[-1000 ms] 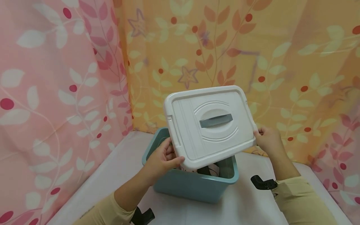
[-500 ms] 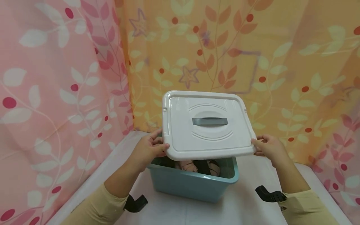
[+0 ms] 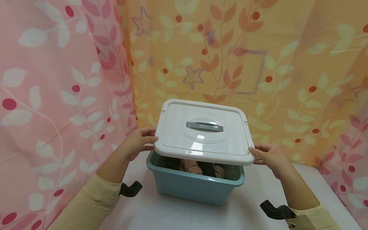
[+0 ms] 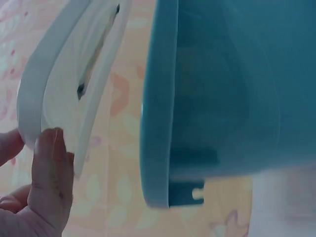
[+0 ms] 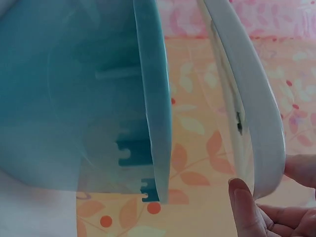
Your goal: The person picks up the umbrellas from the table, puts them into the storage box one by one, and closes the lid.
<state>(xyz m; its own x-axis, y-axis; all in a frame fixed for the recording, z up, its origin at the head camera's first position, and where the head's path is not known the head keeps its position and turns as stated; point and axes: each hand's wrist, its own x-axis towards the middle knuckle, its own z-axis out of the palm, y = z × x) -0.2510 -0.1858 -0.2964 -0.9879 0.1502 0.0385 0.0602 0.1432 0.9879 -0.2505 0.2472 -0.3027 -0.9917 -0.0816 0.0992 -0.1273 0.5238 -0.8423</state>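
A white plastic lid (image 3: pixel 175 134) with a grey handle (image 3: pixel 204 126) is held level-ish above a blue storage box (image 3: pixel 195 185). My left hand (image 3: pixel 138 142) pinches the lid's left edge, thumb on top and fingers beneath. On the opposite edge my right hand (image 3: pixel 268 156) grips the same way, near the front corner. Both wrist views show a gap between the lid (image 4: pixel 32 98) and the box rim (image 4: pixel 158 123). Inside the box, pinkish patterned items (image 3: pixel 192 166) and a black item (image 3: pixel 207 169) show under the lid's front edge; the rest of the contents is hidden.
The box stands on a white-covered table (image 3: pixel 161 214). A pink leaf-print curtain (image 3: pixel 57 111) hangs on the left and a yellow one (image 3: pixel 287 80) behind. Black wrist mounts (image 3: pixel 130 189) stick out from both sleeves.
The lid has come down and toward the left, turning from steeply tilted to flatter over the box. Both hands have moved with it, the left one outward, keeping hold of its edges.
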